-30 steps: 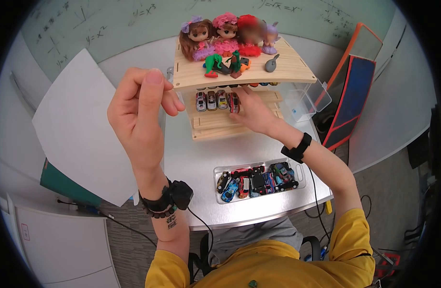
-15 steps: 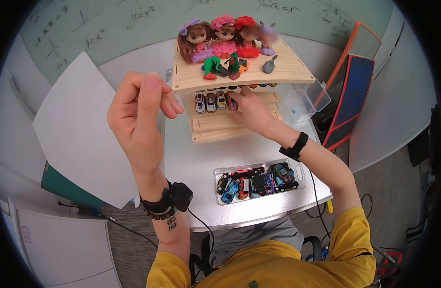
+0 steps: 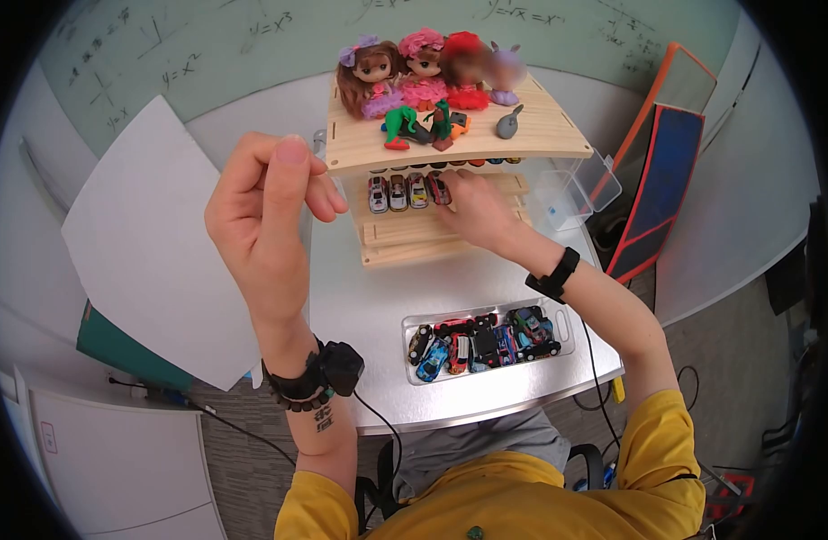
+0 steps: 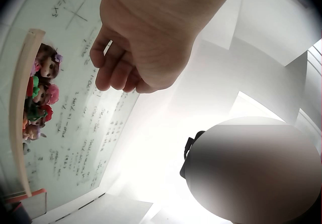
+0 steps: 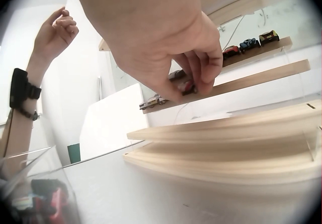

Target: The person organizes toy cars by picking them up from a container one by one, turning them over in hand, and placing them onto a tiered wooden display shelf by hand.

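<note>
At the wooden rack's middle shelf (image 3: 490,183), my right hand (image 3: 481,213) is on the red toy car (image 3: 440,188) at the right end of a short row. In the right wrist view, thumb and fingers pinch that car from both sides, hiding most of it. Beside it on the left stand a white-and-yellow toy car (image 3: 417,190) and two more toy cars, parked side by side. My left hand (image 3: 268,216) is raised in the air left of the rack, its fingers loosely bent and holding nothing.
A metal tray (image 3: 565,337) with several toy cars lies near the table's front edge. Dolls (image 3: 423,72) and small figures stand on the rack's top board (image 3: 549,135). More cars (image 5: 249,44) line a higher shelf. A clear plastic box (image 3: 558,202) is right of the rack.
My right hand has shifted slightly right, and more of the red toy car shows beside its fingers. The left hand stays raised in nearly the same place.
</note>
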The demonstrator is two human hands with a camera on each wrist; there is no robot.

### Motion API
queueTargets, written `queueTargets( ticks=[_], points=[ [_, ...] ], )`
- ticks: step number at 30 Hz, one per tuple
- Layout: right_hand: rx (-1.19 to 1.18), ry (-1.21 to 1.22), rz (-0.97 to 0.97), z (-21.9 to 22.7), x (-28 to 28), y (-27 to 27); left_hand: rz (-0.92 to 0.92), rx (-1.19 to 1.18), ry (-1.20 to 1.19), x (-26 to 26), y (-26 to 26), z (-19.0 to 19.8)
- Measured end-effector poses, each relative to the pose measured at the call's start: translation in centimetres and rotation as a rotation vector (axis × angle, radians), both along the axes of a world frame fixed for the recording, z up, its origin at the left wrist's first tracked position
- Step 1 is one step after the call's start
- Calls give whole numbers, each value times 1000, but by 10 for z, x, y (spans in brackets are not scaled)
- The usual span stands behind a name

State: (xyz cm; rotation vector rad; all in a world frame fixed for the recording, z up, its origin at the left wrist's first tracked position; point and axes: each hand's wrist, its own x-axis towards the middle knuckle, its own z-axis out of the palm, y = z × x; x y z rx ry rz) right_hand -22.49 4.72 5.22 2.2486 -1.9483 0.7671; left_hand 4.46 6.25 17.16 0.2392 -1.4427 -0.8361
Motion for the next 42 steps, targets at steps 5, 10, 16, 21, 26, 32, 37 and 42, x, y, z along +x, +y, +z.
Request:
queueTargets(
  ticks=[5,10,16,21,26,32,37,42],
  points=[
    [15,26,5,1,2,-2,-2,0,-3,-2,1,-1],
    [6,29,13,-1,1,-2,5,0,-8,-2,1,0],
    [0,13,43,-2,-3,-1,12,6,-5,-5,2,0],
    [-28,14,52,1,-4,9,6,4,-27,-8,2,-1],
    [65,-26,72,20,-9,40,22,17,-54,-13,4,-3],
    [117,-139,85,31,-35,80,54,-8,-134,-17,12,-4],
    [131,-215,38,33,-60,103,112,8,-277,-25,25,-18],
    [215,-364,32,25,-82,111,72,48,-539,-35,17,-55]
  ],
)
